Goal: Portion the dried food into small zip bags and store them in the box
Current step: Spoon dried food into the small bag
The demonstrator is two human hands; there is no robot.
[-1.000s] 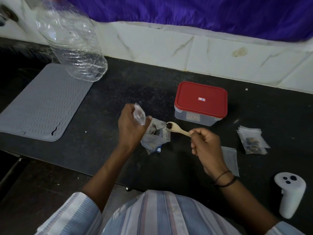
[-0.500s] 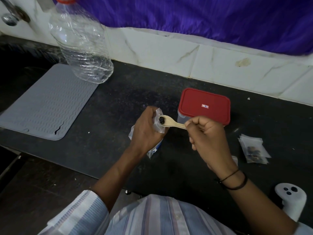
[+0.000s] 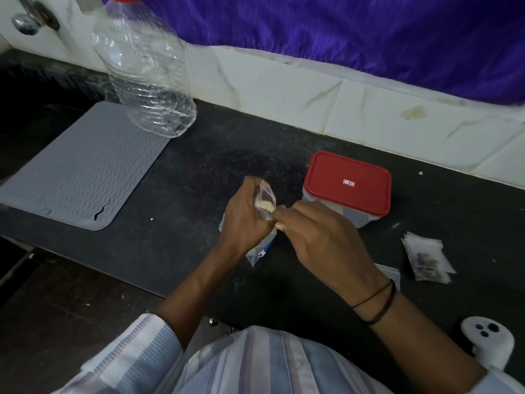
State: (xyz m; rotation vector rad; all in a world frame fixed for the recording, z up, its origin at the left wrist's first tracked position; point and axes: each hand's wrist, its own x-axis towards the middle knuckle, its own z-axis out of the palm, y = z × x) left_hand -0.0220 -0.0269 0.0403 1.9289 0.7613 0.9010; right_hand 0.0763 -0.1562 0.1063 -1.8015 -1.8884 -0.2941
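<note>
My left hand [image 3: 245, 214] holds a small clear zip bag [image 3: 264, 201] upright by its mouth. My right hand [image 3: 315, 237] grips a small wooden spoon [image 3: 267, 206], and the spoon's bowl is inside that bag with something dark behind it. A larger clear bag [image 3: 257, 251] with a blue mark lies under my left hand. To the right of both hands stands the clear box with its red lid [image 3: 348, 183] on. Filled small bags [image 3: 426, 257] with dark dried food lie in a pile at the right.
A grey ribbed mat [image 3: 76, 172] covers the black counter [image 3: 204, 155] at the left, with a large clear plastic bottle [image 3: 145, 78] at its far corner. An empty zip bag [image 3: 390, 273] lies by my right wrist. A white controller [image 3: 488, 344] sits at the lower right.
My right hand carried the spoon left from the large bag and pushed its bowl into the small bag. My left hand lifted that small bag higher.
</note>
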